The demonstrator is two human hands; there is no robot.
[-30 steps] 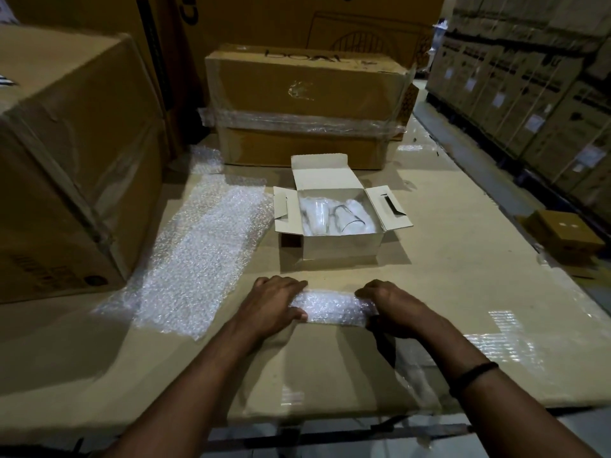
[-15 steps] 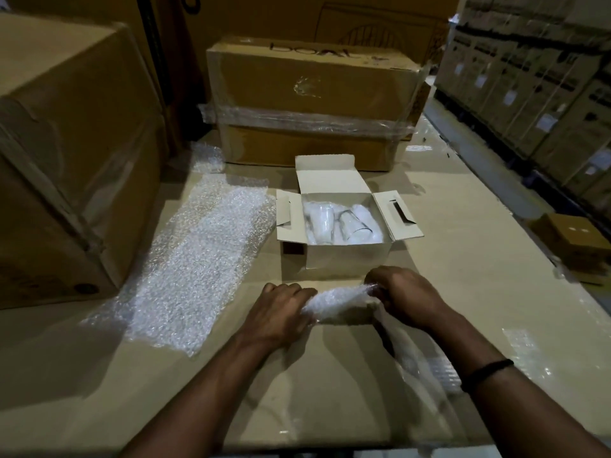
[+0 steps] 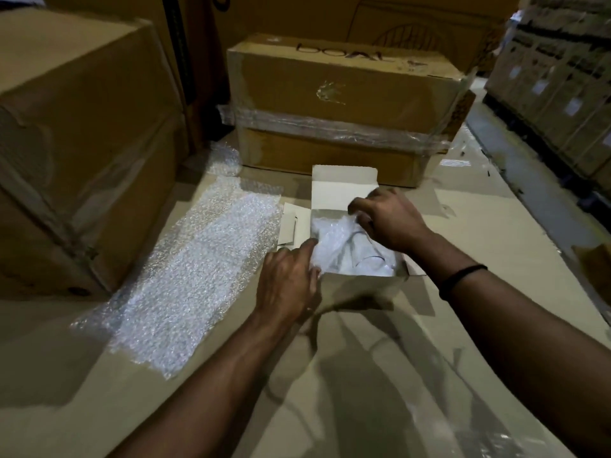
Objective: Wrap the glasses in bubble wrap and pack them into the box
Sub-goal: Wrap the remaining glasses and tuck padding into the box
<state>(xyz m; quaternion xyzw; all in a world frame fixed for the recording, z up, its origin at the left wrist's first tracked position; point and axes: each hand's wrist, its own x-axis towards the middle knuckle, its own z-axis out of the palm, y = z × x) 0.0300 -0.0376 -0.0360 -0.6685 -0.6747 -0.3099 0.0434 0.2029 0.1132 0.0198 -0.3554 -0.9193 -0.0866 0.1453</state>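
Observation:
A small white box (image 3: 344, 181) stands open on the cardboard surface, flaps spread. Inside it lies a bubble-wrapped glass (image 3: 330, 239) on the left, beside other wrapped glasses (image 3: 370, 262) whose rims show through the wrap. My left hand (image 3: 287, 282) is at the box's near left corner, fingers on the wrapped glass. My right hand (image 3: 386, 219) reaches over the box from the right and pinches the wrap's far end. A flat sheet of bubble wrap (image 3: 198, 272) lies left of the box.
A big cardboard carton (image 3: 76, 133) stands at the left. Another carton (image 3: 340, 104) banded with clear film sits right behind the white box. Stacked cartons (image 3: 562, 87) line the far right across an aisle. A small brown box (image 3: 595, 269) sits at the right edge.
Both hands lifted the wrapped glass off the cardboard surface and carried it forward into the white box. The view has moved closer to the box.

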